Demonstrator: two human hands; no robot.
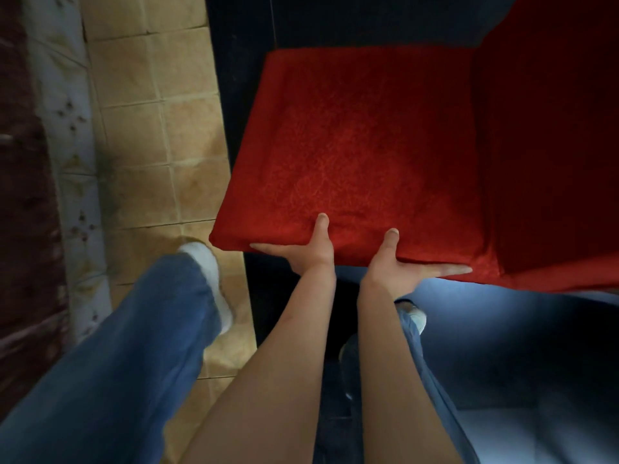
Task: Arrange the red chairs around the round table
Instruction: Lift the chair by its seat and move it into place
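Observation:
A red chair (361,145) with a textured fabric seat fills the upper right; its backrest rises in shadow at the far right. My left hand (306,252) grips the seat's near edge, thumb on top and fingers underneath. A little to the right, my right hand (402,262) holds the same edge in the same way. The chair's legs are hidden under the seat. No round table is in view.
Beige floor tiles (147,135) run down the left, bordered by a pale patterned strip (63,105) and a dark red band at the edge. The floor beneath the chair is dark and glossy (502,346). My legs in blue jeans and white shoes stand below the seat.

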